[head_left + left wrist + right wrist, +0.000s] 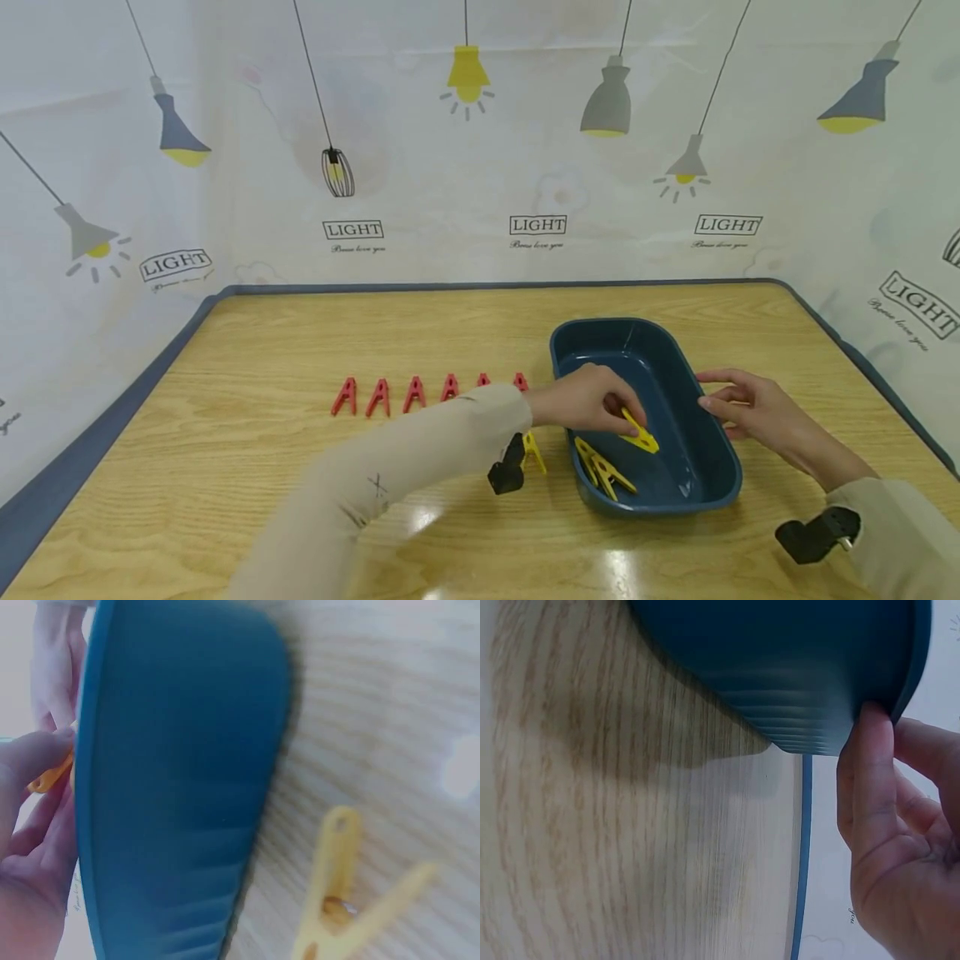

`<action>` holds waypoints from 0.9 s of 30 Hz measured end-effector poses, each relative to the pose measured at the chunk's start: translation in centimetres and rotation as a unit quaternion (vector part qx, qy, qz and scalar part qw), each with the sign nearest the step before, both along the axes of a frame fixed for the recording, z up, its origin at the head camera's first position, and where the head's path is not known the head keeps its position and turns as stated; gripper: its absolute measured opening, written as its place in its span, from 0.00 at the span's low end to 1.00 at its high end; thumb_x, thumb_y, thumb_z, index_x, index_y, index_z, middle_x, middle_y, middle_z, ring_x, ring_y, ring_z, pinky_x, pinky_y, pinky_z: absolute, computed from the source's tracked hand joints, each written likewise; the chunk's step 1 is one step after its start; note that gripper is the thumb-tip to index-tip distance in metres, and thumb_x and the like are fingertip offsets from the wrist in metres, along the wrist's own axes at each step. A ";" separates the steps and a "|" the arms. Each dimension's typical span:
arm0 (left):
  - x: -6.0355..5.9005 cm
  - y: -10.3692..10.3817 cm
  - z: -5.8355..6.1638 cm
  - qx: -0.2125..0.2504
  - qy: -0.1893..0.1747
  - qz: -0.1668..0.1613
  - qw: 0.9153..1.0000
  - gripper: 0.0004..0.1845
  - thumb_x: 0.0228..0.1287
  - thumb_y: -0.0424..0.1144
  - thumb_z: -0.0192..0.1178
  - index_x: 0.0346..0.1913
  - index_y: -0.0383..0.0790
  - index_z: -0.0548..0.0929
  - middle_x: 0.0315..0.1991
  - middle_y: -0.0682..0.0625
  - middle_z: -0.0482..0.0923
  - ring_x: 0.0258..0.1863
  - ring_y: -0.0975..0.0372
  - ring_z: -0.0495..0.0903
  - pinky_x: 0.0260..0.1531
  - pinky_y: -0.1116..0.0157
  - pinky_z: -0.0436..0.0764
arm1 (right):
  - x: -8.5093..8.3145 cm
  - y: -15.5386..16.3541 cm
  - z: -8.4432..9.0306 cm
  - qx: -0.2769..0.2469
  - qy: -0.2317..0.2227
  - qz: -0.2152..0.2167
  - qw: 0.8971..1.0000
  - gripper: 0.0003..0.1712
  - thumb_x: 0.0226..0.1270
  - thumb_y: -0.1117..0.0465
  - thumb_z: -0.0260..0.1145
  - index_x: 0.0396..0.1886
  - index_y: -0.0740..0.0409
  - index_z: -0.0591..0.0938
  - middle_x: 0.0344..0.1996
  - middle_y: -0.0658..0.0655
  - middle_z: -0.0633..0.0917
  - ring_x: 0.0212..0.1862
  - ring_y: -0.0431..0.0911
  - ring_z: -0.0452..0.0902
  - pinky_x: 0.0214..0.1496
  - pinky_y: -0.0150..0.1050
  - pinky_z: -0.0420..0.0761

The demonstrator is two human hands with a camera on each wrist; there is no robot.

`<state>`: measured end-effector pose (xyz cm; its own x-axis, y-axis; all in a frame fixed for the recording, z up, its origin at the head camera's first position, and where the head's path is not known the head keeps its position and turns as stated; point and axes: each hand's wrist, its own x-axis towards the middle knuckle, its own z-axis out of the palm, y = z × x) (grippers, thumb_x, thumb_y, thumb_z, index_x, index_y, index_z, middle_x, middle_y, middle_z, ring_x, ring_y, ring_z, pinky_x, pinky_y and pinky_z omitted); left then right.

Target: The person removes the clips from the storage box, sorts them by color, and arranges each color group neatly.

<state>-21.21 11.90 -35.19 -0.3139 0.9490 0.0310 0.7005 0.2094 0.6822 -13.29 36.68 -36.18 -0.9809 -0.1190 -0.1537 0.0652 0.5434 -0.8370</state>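
My left hand (pixel 592 400) reaches over the near-left rim of a dark blue tub (pixel 637 325) and pinches a yellow clothespin (pixel 639 433) just inside it. The left wrist view shows that hand (pixel 30 847) with the yellow clothespin (pixel 52 776) behind the tub's wall (pixel 180 787). My right hand (pixel 750 408) touches the tub's right rim with its fingertips. In the right wrist view a finger of this hand (pixel 874 772) presses the tub's outer wall (pixel 795 660) just under the rim. Two more yellow clothespins (pixel 603 471) lie in the tub.
Several red clothespins (pixel 412 393) stand in a row on the wooden table (pixel 262 467), left of the tub. One yellow clothespin (pixel 534 454) (pixel 337 900) lies on the table beside the tub's left wall. A printed curtain (pixel 480 167) closes off the back and sides.
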 end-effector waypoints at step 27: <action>0.6 -12.9 -1.6 0.125 -0.113 0.252 0.953 0.08 0.53 0.35 0.62 0.38 0.40 0.83 0.36 0.51 0.79 0.32 0.65 0.78 0.33 0.69 0.77 | 0.0 -0.1 0.2 0.004 -0.004 0.001 1.000 0.32 0.66 0.53 0.54 0.62 0.68 0.59 0.43 0.66 0.76 0.38 0.43 0.77 0.37 0.44 0.78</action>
